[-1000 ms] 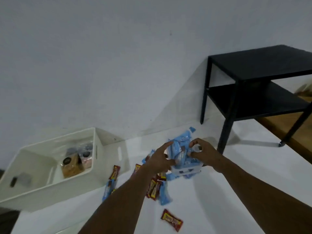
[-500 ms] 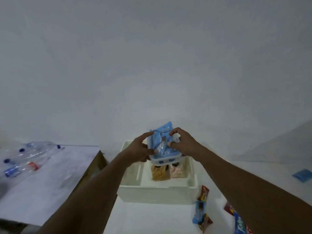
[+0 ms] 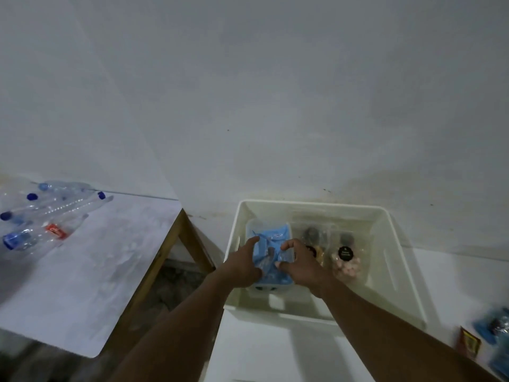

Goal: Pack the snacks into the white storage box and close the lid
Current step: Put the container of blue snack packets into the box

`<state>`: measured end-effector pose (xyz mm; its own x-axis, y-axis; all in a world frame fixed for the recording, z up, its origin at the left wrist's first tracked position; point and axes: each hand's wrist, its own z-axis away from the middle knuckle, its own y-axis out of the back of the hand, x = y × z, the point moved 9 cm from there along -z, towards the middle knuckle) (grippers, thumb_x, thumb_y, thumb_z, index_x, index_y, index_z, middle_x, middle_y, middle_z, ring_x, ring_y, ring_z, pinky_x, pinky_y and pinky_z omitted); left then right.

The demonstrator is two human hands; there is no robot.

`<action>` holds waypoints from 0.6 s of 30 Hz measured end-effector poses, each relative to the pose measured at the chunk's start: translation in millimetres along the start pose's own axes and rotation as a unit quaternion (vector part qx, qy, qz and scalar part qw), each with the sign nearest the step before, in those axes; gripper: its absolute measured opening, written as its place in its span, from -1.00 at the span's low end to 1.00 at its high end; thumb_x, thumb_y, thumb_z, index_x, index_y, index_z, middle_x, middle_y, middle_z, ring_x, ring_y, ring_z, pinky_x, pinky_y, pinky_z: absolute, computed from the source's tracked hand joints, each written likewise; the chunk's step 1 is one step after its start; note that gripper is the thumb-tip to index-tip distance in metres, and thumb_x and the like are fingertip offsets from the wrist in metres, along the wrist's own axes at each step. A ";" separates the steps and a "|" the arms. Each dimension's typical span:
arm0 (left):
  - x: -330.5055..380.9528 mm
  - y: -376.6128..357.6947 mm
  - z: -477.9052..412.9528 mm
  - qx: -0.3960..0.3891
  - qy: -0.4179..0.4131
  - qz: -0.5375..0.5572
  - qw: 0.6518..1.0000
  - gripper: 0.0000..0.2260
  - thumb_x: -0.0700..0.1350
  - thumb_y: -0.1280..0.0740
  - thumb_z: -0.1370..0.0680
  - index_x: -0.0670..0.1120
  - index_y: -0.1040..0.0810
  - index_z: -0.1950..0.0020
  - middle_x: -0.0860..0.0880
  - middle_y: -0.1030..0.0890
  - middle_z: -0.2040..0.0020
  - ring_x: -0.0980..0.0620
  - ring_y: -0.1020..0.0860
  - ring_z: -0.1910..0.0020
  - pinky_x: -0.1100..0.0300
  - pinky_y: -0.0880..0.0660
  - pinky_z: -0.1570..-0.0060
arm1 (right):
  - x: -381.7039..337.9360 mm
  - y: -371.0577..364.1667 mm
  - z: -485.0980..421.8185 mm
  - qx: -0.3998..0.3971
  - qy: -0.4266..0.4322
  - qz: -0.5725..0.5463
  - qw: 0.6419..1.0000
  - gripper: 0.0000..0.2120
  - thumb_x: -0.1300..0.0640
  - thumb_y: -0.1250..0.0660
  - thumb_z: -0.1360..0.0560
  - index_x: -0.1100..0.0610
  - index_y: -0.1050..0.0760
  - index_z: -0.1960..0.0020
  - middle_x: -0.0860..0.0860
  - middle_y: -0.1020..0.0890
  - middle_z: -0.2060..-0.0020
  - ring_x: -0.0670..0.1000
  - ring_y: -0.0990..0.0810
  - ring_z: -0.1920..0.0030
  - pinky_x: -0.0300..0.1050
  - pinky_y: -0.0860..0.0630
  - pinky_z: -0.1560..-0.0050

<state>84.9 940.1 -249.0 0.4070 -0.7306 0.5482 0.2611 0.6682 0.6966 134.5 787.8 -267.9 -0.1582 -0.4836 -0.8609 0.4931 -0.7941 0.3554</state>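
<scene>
White storage box (image 3: 396, 252) sits lower centre-right of the frame, lid off, on a white surface (image 3: 275, 351). Inside its left half you hold a small clear container (image 3: 268, 288) stuffed with blue snack packets (image 3: 275, 235); whether it touches the box floor, can't tell. Your left hand (image 3: 242, 267) grips the container's left side, thumb curled over the packets. Your right hand (image 3: 298, 264) clamps the right side, fingers hooked over the top of the packets. Just right of your right hand, still in the box, two clear snack bags with black round labels: one orange-ish (image 3: 316, 250), partly hidden by the hand, one pinkish (image 3: 346, 261). Lower right edge of frame, outside the box: blurred loose snacks, a red packet (image 3: 468, 346) and blue packets (image 3: 495, 330). Left of frame, a second pale surface (image 3: 82, 271) on a wooden frame carries empty plastic bottles (image 3: 41, 213) with blue caps, lying down, well apart from the box.
</scene>
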 end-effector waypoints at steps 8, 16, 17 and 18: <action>-4.4 -21.0 -21.0 0.019 0.017 0.009 1.000 -0.33 0.14 -0.34 -0.53 -0.03 -0.14 -0.53 -0.15 -0.41 -0.45 -0.18 -0.39 -0.43 0.05 -0.33 -0.41 | 17.5 -16.8 -16.3 -0.034 -0.022 0.030 0.999 -0.67 0.17 -0.41 -0.47 0.05 -0.38 -0.17 -0.08 -0.50 0.06 -0.11 -0.48 0.17 -0.24 -0.40 0.30; 48.5 -19.1 5.8 0.055 0.017 -0.094 0.994 -0.28 0.06 -0.34 -0.47 0.04 -0.09 -0.56 -0.26 -0.27 -0.47 -0.32 -0.28 -0.45 -0.14 -0.28 -0.42 | -8.7 50.6 33.4 0.025 0.029 0.079 0.996 -0.80 0.27 -0.37 -0.39 0.06 -0.53 0.03 0.08 -0.65 0.06 0.08 -0.62 0.02 -0.03 -0.54 -0.08; 64.4 -22.8 10.8 0.058 0.005 -0.090 0.994 -0.28 0.05 -0.36 -0.47 0.04 -0.11 -0.55 -0.26 -0.28 -0.45 -0.33 -0.30 -0.43 -0.15 -0.30 -0.41 | -10.7 66.9 45.5 0.041 0.040 0.086 0.995 -0.84 0.28 -0.36 -0.40 0.10 -0.55 0.05 0.06 -0.66 0.09 0.04 -0.62 0.03 -0.09 -0.53 -0.06; 83.5 -28.3 16.4 0.064 -0.016 -0.086 0.994 -0.31 0.04 -0.36 -0.47 0.03 -0.15 -0.54 -0.27 -0.31 -0.44 -0.33 -0.32 -0.42 -0.15 -0.31 -0.40 | -10.2 85.6 58.7 0.061 0.050 0.087 0.993 -0.86 0.30 -0.35 -0.41 0.14 -0.56 0.06 0.01 -0.65 0.15 -0.03 -0.61 0.10 -0.22 -0.52 0.03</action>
<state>97.2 857.8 -215.3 0.3377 -0.8382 0.4283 0.2111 0.5109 0.8333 128.1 703.2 -207.2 0.0095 -0.5834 -0.8121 0.3966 -0.7434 0.5387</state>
